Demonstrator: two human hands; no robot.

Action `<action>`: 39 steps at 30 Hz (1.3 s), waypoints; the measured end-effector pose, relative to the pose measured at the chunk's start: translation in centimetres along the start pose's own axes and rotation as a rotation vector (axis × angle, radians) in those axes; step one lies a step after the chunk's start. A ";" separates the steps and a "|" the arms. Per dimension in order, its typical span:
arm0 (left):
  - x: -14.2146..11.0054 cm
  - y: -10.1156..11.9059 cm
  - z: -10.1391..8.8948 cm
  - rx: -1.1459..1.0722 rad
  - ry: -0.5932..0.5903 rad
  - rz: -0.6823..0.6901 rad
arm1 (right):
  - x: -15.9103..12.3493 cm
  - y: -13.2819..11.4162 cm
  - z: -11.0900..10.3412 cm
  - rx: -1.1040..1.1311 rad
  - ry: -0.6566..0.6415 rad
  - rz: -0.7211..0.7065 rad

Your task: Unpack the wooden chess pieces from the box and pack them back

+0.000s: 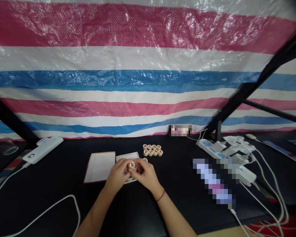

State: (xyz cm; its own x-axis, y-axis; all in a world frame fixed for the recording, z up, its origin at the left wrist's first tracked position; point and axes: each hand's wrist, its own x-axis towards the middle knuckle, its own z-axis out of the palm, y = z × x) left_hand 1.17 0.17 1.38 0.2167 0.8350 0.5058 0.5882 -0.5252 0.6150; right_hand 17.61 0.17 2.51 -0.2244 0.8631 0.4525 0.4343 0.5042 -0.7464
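My left hand (118, 174) and my right hand (145, 175) meet over a shallow white box tray (128, 157) on the black table. Both are closed around round wooden game pieces; one piece (132, 164) with a dark character shows on top between the fingers. More pieces lie under the hands, mostly hidden. The box's flat white lid (100, 166) lies just left of the tray. Several similar pieces with red characters (152, 150) sit in two rows behind the hands, apart from them.
Two white power banks (43, 149) with cables lie at the left. A power strip (212, 148) with plugs and white cords sits at the right. Black metal bars (249, 87) cross in front of a striped tarp.
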 end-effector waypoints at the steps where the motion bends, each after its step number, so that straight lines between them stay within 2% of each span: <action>1: 0.0 0.0 0.0 0.020 -0.010 0.017 | 0.0 -0.1 0.1 -0.003 0.005 0.010; 4: 0.1 0.0 -0.2 0.074 -0.032 0.060 | 0.0 0.5 -0.6 -0.070 0.078 0.068; 8: 0.4 -0.1 -1.2 0.118 -0.017 0.062 | 0.3 2.4 -2.8 -0.279 0.184 0.168; 11: 0.5 -0.1 -1.6 0.109 0.012 0.046 | 0.3 3.4 -3.5 -0.380 0.105 0.158; 14: 0.5 -0.1 -1.7 0.094 0.023 0.047 | 0.3 3.8 -3.2 -0.414 0.009 0.150; 23: 0.4 0.0 -1.7 0.102 -0.007 0.024 | 0.1 4.3 -2.7 -0.426 -0.023 0.196; 30: 0.5 -0.3 -1.7 0.107 -0.028 -0.009 | 0.0 4.7 -2.5 -0.439 0.059 0.215; 36: 0.4 -0.4 -1.8 0.246 -0.053 -0.086 | 0.3 3.6 -3.1 -0.344 0.173 0.134; 39: 0.1 -0.3 -1.6 0.341 -0.102 -0.110 | 0.5 2.7 -2.8 -0.224 0.046 0.073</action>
State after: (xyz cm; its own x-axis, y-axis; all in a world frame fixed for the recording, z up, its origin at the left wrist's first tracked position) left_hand -0.24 0.15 2.14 0.2038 0.9045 0.3746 0.8343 -0.3607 0.4169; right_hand 21.13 1.86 2.05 -0.1473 0.8921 0.4271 0.6316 0.4172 -0.6535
